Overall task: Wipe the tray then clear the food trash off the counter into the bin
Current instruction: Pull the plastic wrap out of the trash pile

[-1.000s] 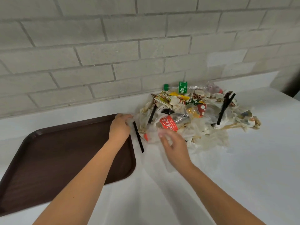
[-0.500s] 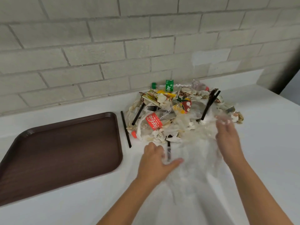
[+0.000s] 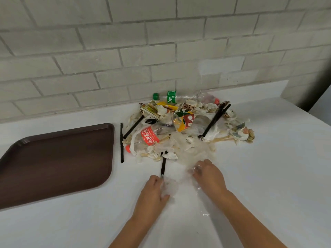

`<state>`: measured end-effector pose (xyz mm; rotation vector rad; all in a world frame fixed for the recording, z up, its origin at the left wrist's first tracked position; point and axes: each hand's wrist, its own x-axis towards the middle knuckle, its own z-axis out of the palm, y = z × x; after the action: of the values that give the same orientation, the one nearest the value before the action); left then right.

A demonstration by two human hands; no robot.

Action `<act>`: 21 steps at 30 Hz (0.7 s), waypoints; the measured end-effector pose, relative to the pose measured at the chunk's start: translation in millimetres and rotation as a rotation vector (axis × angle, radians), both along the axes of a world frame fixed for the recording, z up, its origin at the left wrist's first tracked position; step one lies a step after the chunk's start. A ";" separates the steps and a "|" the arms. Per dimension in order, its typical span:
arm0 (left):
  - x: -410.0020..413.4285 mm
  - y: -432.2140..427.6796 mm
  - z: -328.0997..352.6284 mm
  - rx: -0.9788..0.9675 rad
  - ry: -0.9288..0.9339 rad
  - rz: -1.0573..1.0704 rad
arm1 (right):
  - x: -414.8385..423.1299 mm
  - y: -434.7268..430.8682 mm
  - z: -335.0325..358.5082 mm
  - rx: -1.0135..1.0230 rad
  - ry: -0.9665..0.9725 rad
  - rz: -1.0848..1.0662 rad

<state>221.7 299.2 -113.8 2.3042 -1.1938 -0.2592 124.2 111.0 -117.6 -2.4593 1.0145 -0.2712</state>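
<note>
On the white counter [image 3: 268,176], two hands gather clear plastic film at 6 o'clock of one trash pile.

The left hand [image 3: 152,192] and right hand [image 3: 209,176] sit near each other but apart. Each has its fingers curled on the clear plastic film [image 3: 189,154], the left round a crumpled wad of it. The trash pile [image 3: 188,126] lies at 12 o'clock against the brick wall [image 3: 161,51]. It holds three bottles: a Sprite bottle [image 3: 171,98], a Coca-Cola bottle [image 3: 150,136] and a red-capped clear bottle [image 3: 207,99]. One black fork [image 3: 150,120] lies in it, and one black utensil handle [image 3: 163,164] pokes out toward the left fingertips. One black straw [image 3: 122,142] lies at the pile's 9 o'clock edge. One brown tray [image 3: 53,163] lies flat at 9 o'clock, cut off by the frame, with a strip of counter between its right edge and the straw. Bare counter spreads at 3 o'clock and 6 o'clock.
</note>
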 end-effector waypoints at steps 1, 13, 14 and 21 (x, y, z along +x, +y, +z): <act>0.3 -2.6 0.8 -0.028 0.024 0.041 | -5.7 -4.0 -1.9 0.043 -0.072 0.009; -4.0 -93.9 49.2 -0.221 -0.015 0.158 | -65.3 -61.3 36.4 0.575 -0.641 -0.123; -2.5 -97.2 51.8 -0.209 -0.028 0.218 | -67.3 -66.9 41.5 0.587 -0.629 -0.127; 38.2 -104.5 57.4 0.078 0.069 0.766 | -65.3 -97.5 42.3 0.535 -0.331 -0.059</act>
<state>259.9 194.7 -56.4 2.6005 -0.2107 -0.0968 58.9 13.5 -75.3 -1.8345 0.8776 -0.3585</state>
